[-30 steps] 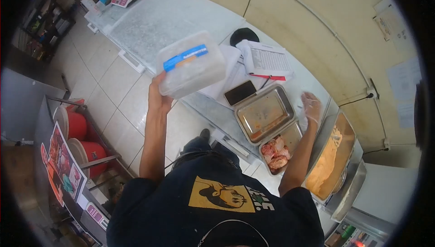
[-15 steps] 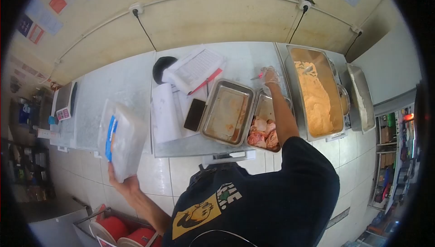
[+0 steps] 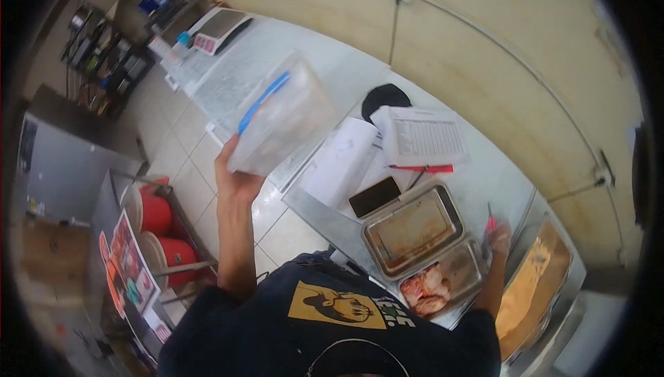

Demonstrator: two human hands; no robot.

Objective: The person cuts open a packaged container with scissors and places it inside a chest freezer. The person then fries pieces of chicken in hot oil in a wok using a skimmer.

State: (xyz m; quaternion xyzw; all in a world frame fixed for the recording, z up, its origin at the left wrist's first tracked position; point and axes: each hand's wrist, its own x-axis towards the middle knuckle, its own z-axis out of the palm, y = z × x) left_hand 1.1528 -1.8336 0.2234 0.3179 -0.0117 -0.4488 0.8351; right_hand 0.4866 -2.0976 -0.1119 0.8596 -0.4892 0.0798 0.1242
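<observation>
My left hand [image 3: 238, 180] grips the lower end of a translucent plastic container [image 3: 294, 124] with a blue strip [image 3: 264, 102] on it, raised tilted over the table's near edge. My right hand [image 3: 499, 238], in a clear glove, is closed at the pink handle of a small knife [image 3: 491, 223]; its thin blade points away from me over the tabletop. Nearest to that hand is a metal tray [image 3: 465, 266] with pieces of raw meat [image 3: 427, 290] at one end. Next to it stands a metal tray [image 3: 415, 228] with only reddish-brown residue inside.
Papers [image 3: 425, 135], a red pen [image 3: 436, 168], a black phone [image 3: 375, 197] and a black round object [image 3: 385, 100] lie on the table. A deep pan of orange-brown powder [image 3: 529, 287] stands right. A scale [image 3: 220, 28] sits far left; red buckets [image 3: 173, 256] stand below.
The view has swung left and tilted. My left hand has lifted the container up and over toward the table. My right hand stays at the pink-handled knife beside the trays.
</observation>
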